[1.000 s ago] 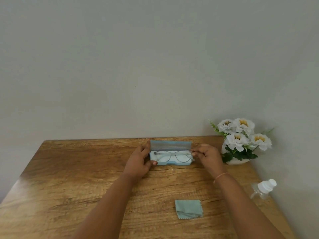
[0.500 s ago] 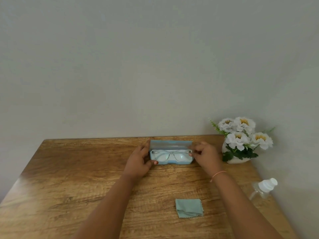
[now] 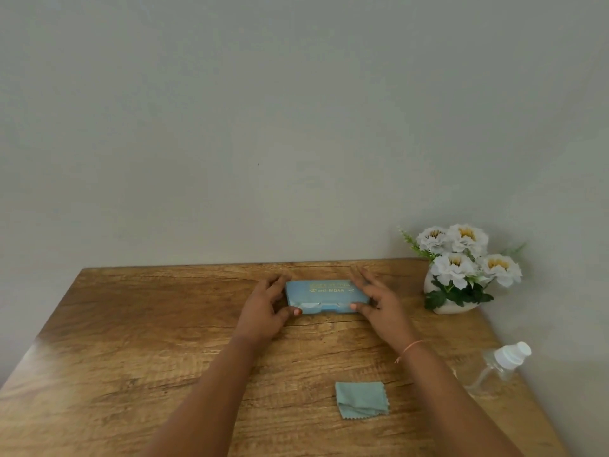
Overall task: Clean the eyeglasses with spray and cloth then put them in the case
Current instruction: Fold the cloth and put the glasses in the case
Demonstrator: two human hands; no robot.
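Observation:
A light blue eyeglass case (image 3: 321, 293) with gold lettering lies near the back of the wooden table (image 3: 131, 341), its lid down. The eyeglasses are hidden inside it. My left hand (image 3: 265, 308) holds the case's left end, thumb on its front edge. My right hand (image 3: 375, 296) rests on the right end, fingers spread along the lid and thumb at the front. A folded teal cloth (image 3: 361, 399) lies nearer me, right of centre. A clear spray bottle (image 3: 497, 366) with a white cap stands at the right edge.
A white vase of white flowers (image 3: 461, 275) stands at the back right corner, close to the case. A plain wall runs behind the table and along its right side. Bare wood stretches across the left half.
The case's lid has come down from upright to flat, covering the eyeglasses. My right hand moved from the glasses' temple onto the lid. My left hand stayed at the left end.

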